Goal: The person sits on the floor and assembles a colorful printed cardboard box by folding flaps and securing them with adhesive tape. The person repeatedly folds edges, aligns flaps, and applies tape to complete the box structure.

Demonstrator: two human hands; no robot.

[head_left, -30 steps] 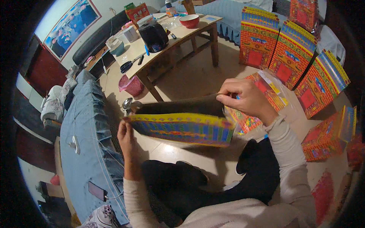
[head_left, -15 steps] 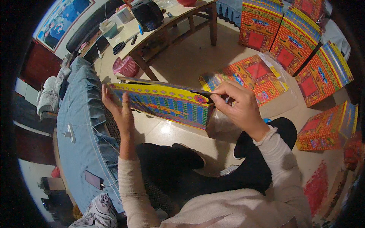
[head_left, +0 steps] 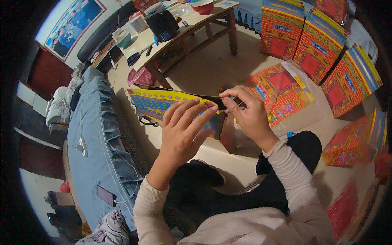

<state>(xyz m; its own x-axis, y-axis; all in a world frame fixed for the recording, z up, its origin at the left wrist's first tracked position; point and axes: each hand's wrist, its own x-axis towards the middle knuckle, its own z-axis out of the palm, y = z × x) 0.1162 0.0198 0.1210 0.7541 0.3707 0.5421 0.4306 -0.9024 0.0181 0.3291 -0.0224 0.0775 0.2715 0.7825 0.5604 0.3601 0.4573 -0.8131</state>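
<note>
A long flat printed cardboard piece [head_left: 153,102], yellow-edged with blue and red pattern, is held up in front of me above the floor. My left hand [head_left: 183,128] lies with spread fingers flat against its near face, toward the right part. My right hand [head_left: 245,112] pinches the top right edge of the piece between thumb and fingers. Just behind my right hand, a stack of flat red brick-pattern sheets in a clear bag [head_left: 281,92] lies on the floor. My dark-trousered legs are folded below both hands.
Several folded colourful paper boxes [head_left: 318,41] stand at the right; more [head_left: 353,141] lie lower right. A wooden table [head_left: 179,36] with a black bag, a bowl and scissors stands behind. A blue-covered bed [head_left: 92,143] with a cable and phone runs along my left.
My left hand slid from the piece's left end to its right part, fingers now spread on it. The piece has moved closer to my right hand's side.
</note>
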